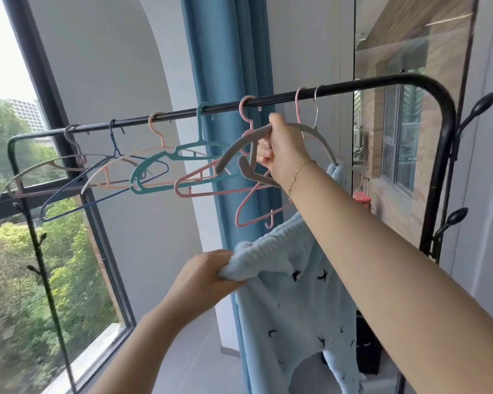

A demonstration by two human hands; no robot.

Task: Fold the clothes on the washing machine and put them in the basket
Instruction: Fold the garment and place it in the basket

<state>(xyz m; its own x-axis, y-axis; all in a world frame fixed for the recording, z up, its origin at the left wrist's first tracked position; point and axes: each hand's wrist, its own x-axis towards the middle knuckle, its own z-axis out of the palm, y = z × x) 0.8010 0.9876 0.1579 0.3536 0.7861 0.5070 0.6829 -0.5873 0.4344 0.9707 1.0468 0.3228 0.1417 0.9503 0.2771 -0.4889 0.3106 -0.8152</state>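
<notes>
1. The black clothes rack stood by the window, its top rail carrying a row of empty plastic hangers packed close and overlapping. A hard tug on the garment could have rocked the rack or set those hangers swinging and tangling.
2. The pale blue fleece garment (printed with small dark birds) hung half off: its far shoulder was on the hanger's right tip, its near shoulder already free. If that last shoulder slipped before the grip was secure, the cloth would likely have dropped to the floor tiles.
3. The grey hanger sat tilted, its metal hook over the rail. Pulling downward rather than sideways could have unhooked it or snagged the neckline.
4. The right hand had its fingers curled tightly round the hanger's upper arm, steadying it.
5. The left hand pinched a bunched fold of the fleece between thumb and curled fingers; so small a bite of thick cloth might have slid out.
</notes>
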